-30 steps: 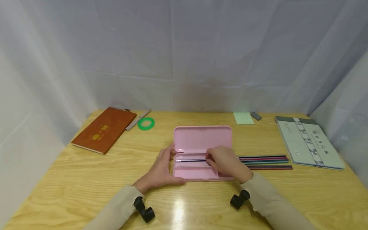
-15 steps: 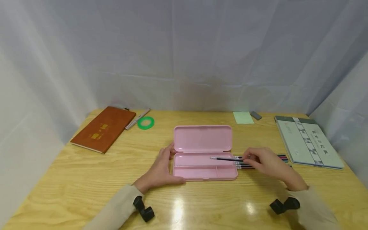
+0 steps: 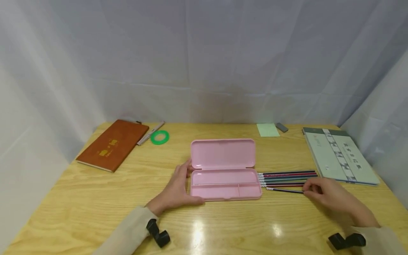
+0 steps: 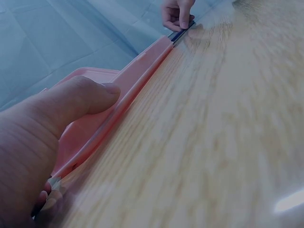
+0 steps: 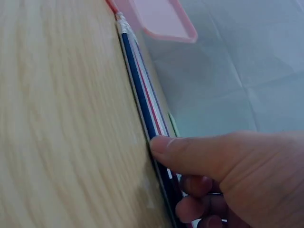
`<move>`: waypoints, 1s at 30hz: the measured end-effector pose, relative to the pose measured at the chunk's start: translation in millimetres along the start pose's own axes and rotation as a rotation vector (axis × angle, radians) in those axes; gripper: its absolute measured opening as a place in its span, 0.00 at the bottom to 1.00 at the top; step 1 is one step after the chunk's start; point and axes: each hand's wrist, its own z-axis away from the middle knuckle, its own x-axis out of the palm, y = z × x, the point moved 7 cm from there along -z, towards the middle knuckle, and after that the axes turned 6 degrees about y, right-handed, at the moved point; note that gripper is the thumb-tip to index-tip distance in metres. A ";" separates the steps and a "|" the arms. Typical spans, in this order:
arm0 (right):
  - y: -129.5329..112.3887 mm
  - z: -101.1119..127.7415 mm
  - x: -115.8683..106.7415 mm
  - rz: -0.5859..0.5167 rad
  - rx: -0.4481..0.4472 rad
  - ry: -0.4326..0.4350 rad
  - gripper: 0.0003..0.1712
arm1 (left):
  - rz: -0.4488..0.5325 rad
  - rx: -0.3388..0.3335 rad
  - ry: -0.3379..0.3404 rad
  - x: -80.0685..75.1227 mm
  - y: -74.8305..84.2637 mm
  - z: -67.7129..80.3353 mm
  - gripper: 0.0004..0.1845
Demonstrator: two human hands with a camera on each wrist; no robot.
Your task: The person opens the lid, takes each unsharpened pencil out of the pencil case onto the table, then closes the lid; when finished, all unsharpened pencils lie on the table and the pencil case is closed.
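Note:
An open pink pencil case (image 3: 215, 192) lies at the middle of the table with its lid (image 3: 223, 154) folded back, its compartments bare. My left hand (image 3: 173, 193) grips the case's left end, thumb along the front edge and fingers round toward the back. To the right of the case, my right hand (image 3: 331, 196) pinches the far end of a dark pencil (image 3: 285, 190) between thumb and fingers, low over the table. In the right wrist view the thumb lies on this dark blue pencil (image 5: 137, 78). Several coloured pencils (image 3: 287, 178) lie side by side just behind it, eraser ends toward the case.
At the back left are a brown notebook (image 3: 113, 145), a pen (image 3: 151, 133) and a green tape roll (image 3: 159, 137). Sticky notes (image 3: 268, 130) and a grey eraser (image 3: 282, 127) lie at the back. A pale notebook (image 3: 342, 156) is on the right. A curtain hangs behind.
My right hand has drawn the dark pencil out of the case and carried it right, lowering it in front of the other pencils. My left hand has stayed on the case.

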 end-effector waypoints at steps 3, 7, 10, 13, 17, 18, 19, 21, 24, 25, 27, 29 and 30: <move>-7.2 -9.7 6.5 -0.005 0.040 -0.023 0.06 | 0.001 -0.002 -0.001 -0.1 -0.1 0.0 0.71; -27.3 -29.2 16.3 -0.050 0.053 -0.050 0.05 | -0.010 0.000 0.006 -1.4 -0.5 0.0 0.71; -44.5 -45.9 23.5 -0.091 0.034 -0.056 0.05 | -0.011 0.007 0.007 -1.4 -0.7 0.2 0.71; -59.9 -63.1 32.4 -0.125 -0.028 -0.040 0.06 | -0.003 0.015 0.007 -0.3 -1.0 0.0 0.71; -78.2 -81.6 48.1 -0.131 -0.107 -0.033 0.02 | 0.005 0.034 0.009 1.9 -0.3 -0.4 0.71; -82.1 -85.3 52.5 -0.116 -0.119 -0.035 0.01 | 0.008 0.037 0.008 2.3 0.0 -0.5 0.71; -86.6 -88.6 56.8 -0.107 -0.126 -0.044 0.02 | 0.008 0.034 0.006 2.8 -0.2 -0.6 0.71; -95.0 -94.5 65.1 -0.094 -0.144 -0.062 0.03 | 0.005 0.027 0.002 3.2 -0.6 -0.6 0.71; -105.8 -101.0 76.8 -0.078 -0.181 -0.103 0.03 | -0.002 0.022 0.003 3.1 -1.4 -0.9 0.71; -108.4 -102.6 80.0 -0.074 -0.188 -0.116 0.02 | -0.007 0.023 0.005 2.9 -1.6 -0.9 0.71; -111.9 -105.1 85.1 -0.057 -0.194 -0.132 0.02 | -0.016 0.027 0.009 2.5 -1.6 -0.8 0.71; -113.7 -106.5 88.1 -0.032 -0.184 -0.138 0.03 | -0.022 0.028 0.013 1.6 -1.2 -0.5 0.71; -114.4 -107.1 88.9 -0.020 -0.179 -0.137 0.03 | -0.024 0.030 0.015 1.1 -0.8 -0.2 0.71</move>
